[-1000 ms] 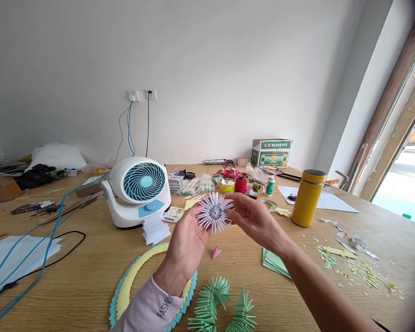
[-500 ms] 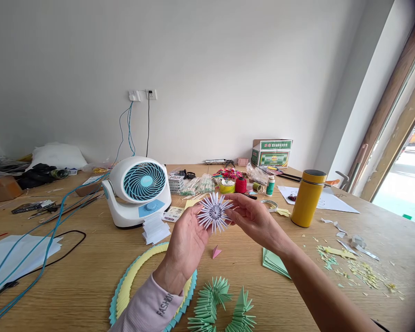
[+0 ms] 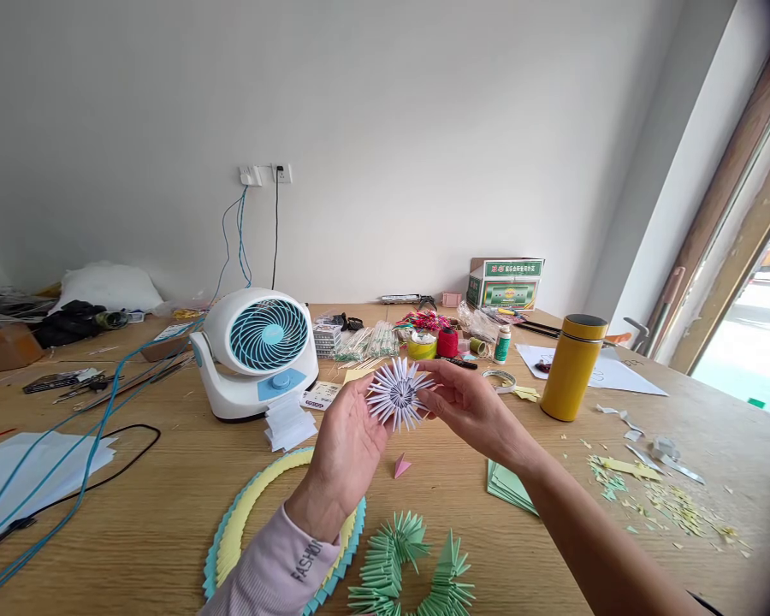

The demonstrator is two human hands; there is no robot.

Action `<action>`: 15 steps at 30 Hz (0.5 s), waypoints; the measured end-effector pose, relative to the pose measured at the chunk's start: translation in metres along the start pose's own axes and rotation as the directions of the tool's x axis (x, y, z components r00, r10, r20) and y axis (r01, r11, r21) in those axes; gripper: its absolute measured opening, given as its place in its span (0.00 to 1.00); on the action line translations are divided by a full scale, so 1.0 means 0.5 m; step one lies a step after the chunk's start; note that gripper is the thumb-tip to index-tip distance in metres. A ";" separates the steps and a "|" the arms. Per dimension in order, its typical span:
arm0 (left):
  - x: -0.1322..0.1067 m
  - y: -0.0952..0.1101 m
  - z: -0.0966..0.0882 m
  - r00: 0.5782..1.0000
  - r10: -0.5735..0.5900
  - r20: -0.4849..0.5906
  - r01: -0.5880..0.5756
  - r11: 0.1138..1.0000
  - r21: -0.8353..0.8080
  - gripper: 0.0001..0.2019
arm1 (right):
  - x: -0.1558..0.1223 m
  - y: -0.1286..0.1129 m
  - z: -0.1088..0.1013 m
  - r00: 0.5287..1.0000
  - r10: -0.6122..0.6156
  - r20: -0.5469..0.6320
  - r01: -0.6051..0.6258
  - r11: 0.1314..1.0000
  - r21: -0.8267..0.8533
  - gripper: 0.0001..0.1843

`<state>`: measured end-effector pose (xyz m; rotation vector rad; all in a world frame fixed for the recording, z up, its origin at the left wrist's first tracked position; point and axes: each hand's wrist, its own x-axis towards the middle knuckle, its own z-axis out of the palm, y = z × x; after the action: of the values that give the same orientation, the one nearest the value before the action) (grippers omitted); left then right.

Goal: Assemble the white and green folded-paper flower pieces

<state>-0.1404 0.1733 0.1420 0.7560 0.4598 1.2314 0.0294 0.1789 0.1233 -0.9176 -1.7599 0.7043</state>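
Raised over the middle of the table is a round origami piece [image 3: 399,395], pale lilac-white, with many folded paper points fanning out from its centre. My left hand [image 3: 346,445] grips its left side and lower edge, palm turned up. My right hand [image 3: 471,406] pinches its right edge with the fingertips. Just below lies a small folded pink paper piece [image 3: 401,465]. Nearer me are a curved chain of green folded paper [image 3: 385,569] and a yellow and blue paper ring [image 3: 231,530], partly covered by my left sleeve.
A white and blue fan [image 3: 257,355] stands behind my left hand, beside folded white strips [image 3: 288,423]. Green paper sheets [image 3: 510,488] lie under my right forearm. A yellow flask [image 3: 572,368] stands at right, near paper scraps [image 3: 673,505]. Blue cables [image 3: 103,419] cross the left side.
Both hands keep the same hold on the origami piece. The view has shifted very slightly; nothing else has visibly moved.
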 end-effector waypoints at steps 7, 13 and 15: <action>0.003 -0.003 -0.002 1.000 -0.001 0.021 0.000 1.000 0.020 0.12 | 0.002 0.004 -0.001 0.996 0.026 0.080 -0.031 0.997 0.068 0.15; 0.010 -0.010 -0.010 0.999 -0.029 0.031 0.026 0.994 0.105 0.09 | 0.007 0.012 -0.003 0.995 0.067 0.078 -0.076 0.990 0.119 0.14; 0.013 -0.011 -0.016 0.998 -0.047 0.034 0.042 0.989 0.142 0.08 | 0.008 0.016 -0.006 0.996 0.069 0.065 -0.076 0.989 0.124 0.16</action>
<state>-0.1401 0.1806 0.1330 0.8832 0.5345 1.1495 0.0333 0.1868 0.1198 -0.8852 -1.7202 0.8888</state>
